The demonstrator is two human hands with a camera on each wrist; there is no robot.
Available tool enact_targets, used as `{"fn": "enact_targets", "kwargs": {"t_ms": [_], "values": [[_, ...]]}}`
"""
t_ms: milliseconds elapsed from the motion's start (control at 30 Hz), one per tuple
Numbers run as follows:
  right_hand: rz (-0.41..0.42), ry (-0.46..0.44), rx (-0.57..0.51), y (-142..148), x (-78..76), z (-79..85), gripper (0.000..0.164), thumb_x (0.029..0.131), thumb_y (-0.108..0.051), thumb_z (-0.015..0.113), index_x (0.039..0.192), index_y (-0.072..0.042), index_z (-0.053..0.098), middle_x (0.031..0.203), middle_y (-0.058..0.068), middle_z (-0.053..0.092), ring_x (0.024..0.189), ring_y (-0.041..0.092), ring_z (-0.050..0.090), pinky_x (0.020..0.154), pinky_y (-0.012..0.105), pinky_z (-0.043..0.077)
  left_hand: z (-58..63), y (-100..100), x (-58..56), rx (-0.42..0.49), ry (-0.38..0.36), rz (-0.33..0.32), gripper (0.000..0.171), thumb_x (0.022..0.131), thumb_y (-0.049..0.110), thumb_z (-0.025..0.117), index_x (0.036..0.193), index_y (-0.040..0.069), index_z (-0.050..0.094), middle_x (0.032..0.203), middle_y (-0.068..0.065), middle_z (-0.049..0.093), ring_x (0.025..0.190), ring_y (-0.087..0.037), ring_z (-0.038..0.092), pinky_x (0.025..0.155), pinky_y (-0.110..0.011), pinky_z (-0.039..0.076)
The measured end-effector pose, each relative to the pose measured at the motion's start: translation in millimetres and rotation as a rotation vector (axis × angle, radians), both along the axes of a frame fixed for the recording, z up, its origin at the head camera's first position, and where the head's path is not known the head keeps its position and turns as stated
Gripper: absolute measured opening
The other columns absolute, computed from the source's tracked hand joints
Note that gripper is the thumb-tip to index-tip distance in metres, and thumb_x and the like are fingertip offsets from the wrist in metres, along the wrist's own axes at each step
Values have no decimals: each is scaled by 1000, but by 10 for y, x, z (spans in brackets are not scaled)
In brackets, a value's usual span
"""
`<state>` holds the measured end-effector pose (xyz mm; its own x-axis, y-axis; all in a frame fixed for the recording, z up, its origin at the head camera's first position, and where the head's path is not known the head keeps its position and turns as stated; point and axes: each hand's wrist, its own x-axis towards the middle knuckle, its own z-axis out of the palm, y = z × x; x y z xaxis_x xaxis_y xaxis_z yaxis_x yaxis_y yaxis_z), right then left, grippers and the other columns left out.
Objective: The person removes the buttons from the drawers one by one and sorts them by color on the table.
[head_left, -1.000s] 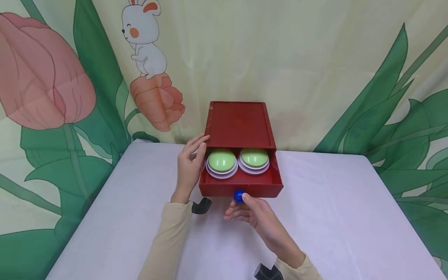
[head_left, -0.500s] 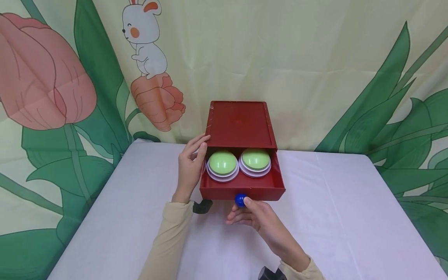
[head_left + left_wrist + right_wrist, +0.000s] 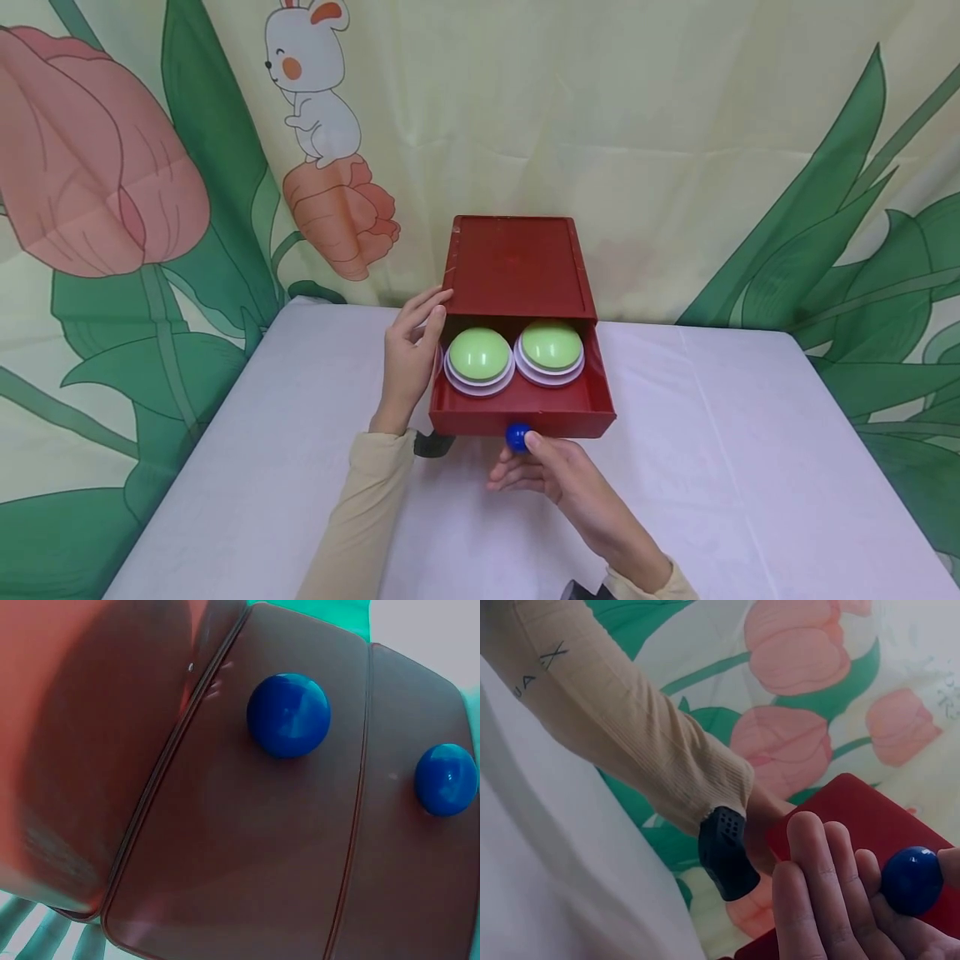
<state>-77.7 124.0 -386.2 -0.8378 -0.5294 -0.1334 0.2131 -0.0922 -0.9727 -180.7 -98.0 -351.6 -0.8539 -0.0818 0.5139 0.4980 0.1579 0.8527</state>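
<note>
A dark red cabinet stands at the back of the white table, its top drawer pulled partway out. Inside the drawer sit two light green domes, a left one and a right one, each on white round rims. My right hand pinches the drawer's round blue knob between thumb and index finger, with the other fingers extended below. Against the cabinet's left side rests my left hand, its fingers fairly straight near the top edge.
In the left wrist view, two more drawer fronts show blue knobs, one nearer and one farther; both drawers look closed. Behind the table hangs a curtain printed with tulips, leaves and a rabbit.
The drawer has slid a little farther out towards me, along with its green domes and my right hand on the knob. My left hand has stayed at the cabinet's side.
</note>
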Motion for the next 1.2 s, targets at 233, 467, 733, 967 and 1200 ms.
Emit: {"fn": "enact_targets", "kwargs": {"t_ms": [233, 467, 733, 967, 1200], "values": [[14, -4, -9, 15, 25, -17, 47, 108, -38, 38, 115, 4, 59, 104, 10, 73, 99, 25, 72, 93, 34, 56, -19, 5, -6, 8, 15, -3, 31, 100, 9, 55, 128, -3, 65, 138, -20, 57, 129, -26, 53, 101, -52, 50], [1, -44, 8, 11, 48, -20, 48, 107, -40, 39, 117, 2, 59, 105, 9, 73, 100, 25, 71, 94, 32, 56, -21, 9, -12, 0, 8, 1, 32, 101, 10, 55, 128, -2, 64, 138, -19, 57, 128, -24, 53, 102, -50, 50], [2, -58, 15, 0, 74, -17, 48, 107, -40, 39, 116, 2, 60, 106, 12, 73, 100, 25, 71, 94, 32, 56, -14, 8, -7, 0, 15, 3, 31, 100, 9, 55, 128, -3, 65, 137, -19, 58, 128, -24, 54, 102, -51, 49], [11, -58, 15, 6, 105, -31, 47, 107, -39, 39, 116, 2, 60, 105, 10, 73, 100, 25, 71, 94, 32, 56, -6, 10, 3, -5, 19, 10, 31, 101, 10, 55, 127, -2, 65, 136, -20, 58, 127, -25, 54, 101, -52, 50], [21, -49, 10, 15, 144, -48, 46, 108, -36, 37, 116, 2, 60, 105, 11, 73, 100, 24, 71, 94, 31, 55, -18, 14, -7, 9, 17, 1, 31, 100, 8, 55, 128, -3, 64, 136, -21, 58, 128, -26, 53, 102, -55, 48]]}}
